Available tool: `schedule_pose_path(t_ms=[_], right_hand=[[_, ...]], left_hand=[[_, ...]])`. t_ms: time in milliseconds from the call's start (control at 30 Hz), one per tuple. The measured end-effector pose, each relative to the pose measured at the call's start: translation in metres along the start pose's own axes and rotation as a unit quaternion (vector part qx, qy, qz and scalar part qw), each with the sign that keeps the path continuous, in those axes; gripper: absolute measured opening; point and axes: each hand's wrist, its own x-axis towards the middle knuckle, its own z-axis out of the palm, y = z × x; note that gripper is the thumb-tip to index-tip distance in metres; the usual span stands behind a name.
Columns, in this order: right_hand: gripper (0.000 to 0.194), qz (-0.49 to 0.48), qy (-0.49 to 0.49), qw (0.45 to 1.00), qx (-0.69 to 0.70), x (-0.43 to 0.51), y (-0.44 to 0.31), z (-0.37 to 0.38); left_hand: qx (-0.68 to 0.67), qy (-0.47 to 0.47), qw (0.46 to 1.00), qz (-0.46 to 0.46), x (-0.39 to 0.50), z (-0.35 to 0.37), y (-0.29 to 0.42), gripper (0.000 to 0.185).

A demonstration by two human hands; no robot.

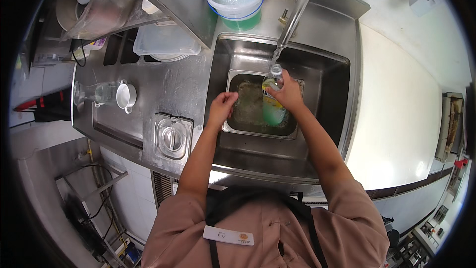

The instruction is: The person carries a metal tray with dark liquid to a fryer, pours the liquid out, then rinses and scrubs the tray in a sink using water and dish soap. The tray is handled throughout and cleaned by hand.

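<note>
My right hand [288, 91] is closed around a clear plastic bottle [274, 113] with a yellow label and green liquid in its lower part. The uncapped neck points up, right under the metal faucet [292, 24], and water runs down to it. Beneath the bottle a rectangular steel pan [245, 132] sits in the steel sink [260, 152], with some murky liquid in it. My left hand [222, 108] hovers over the pan's left rim, fingers curled together; whether something small is pinched in them is hidden.
A white plastic bucket [238, 15] with green liquid and foam stands behind the sink. Left on the counter lie a steel pan lid [173, 137], a white two-handled cup [126, 96], a glass vessel [100, 93] and a translucent plastic container [165, 41]. A white board [394, 119] borders the right.
</note>
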Motion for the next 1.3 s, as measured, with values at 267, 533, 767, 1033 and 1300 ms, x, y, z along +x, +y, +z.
schedule_pose_path(t_ms=[267,533,767,1033,1300], right_hand=[[0.042,0.259,-0.039,0.721,0.641,-0.024,0.02,0.051],[0.044,0.319,-0.155,0.434,0.828,-0.059,-0.037,0.081],[0.052,0.262,-0.197,0.421,0.846,-0.083,-0.067,0.052],[0.05,0.206,-0.124,0.458,0.856,-0.106,-0.037,0.074],[0.04,0.295,-0.183,0.485,0.803,-0.094,-0.011,0.078]], left_hand=[[0.345,0.013,0.934,0.089,-0.072,-0.022,0.024,0.08],[0.586,0.005,0.79,0.182,-0.129,0.008,0.141,0.089],[0.627,0.073,0.75,0.2,-0.174,0.019,0.175,0.079],[0.402,0.091,0.906,0.098,-0.132,-0.029,0.086,0.078],[0.184,-0.256,0.925,-0.214,-0.155,-0.012,0.03,0.081]])
